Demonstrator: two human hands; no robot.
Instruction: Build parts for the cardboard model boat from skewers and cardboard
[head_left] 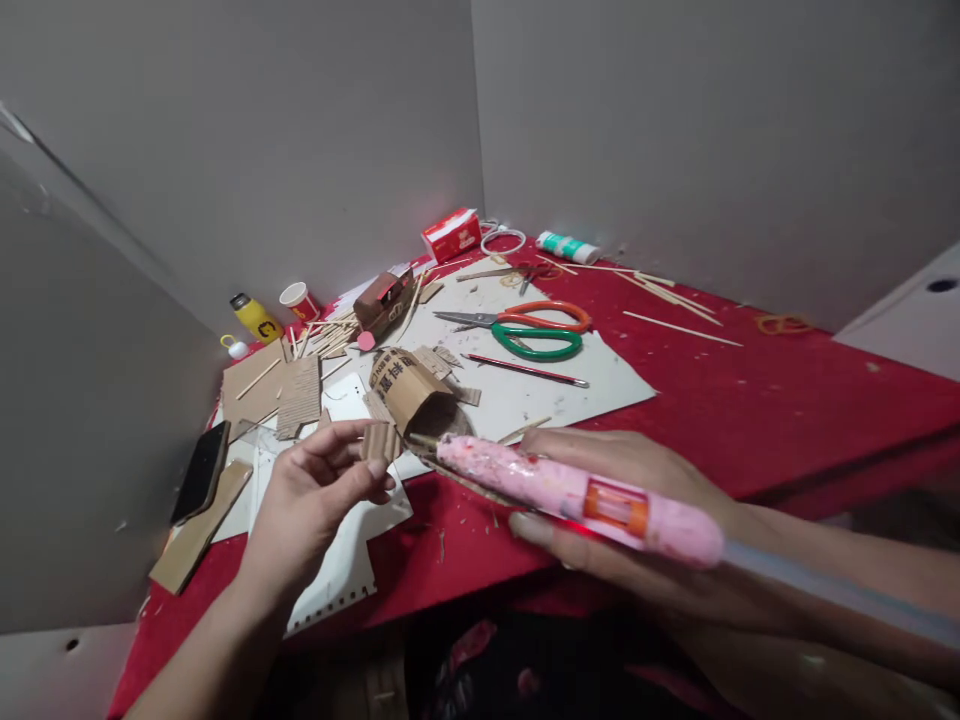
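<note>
My left hand pinches a small piece of corrugated cardboard between thumb and fingers. In my right hand is a pink hot glue gun, its metal tip pointing left, close to the cardboard piece. A translucent glue stick sticks out of its back end. Just beyond the tip stands a curved cardboard form with dark printed characters, bent like an arch. Under the gun, a thin cardboard edge shows, partly hidden by the gun and my right hand.
Large scissors, a pencil and a brown model vehicle lie beyond my hands. Thin wooden sticks, cardboard scraps, a phone, a paper cup and a yellow bottle surround them. Grey panels enclose the red table.
</note>
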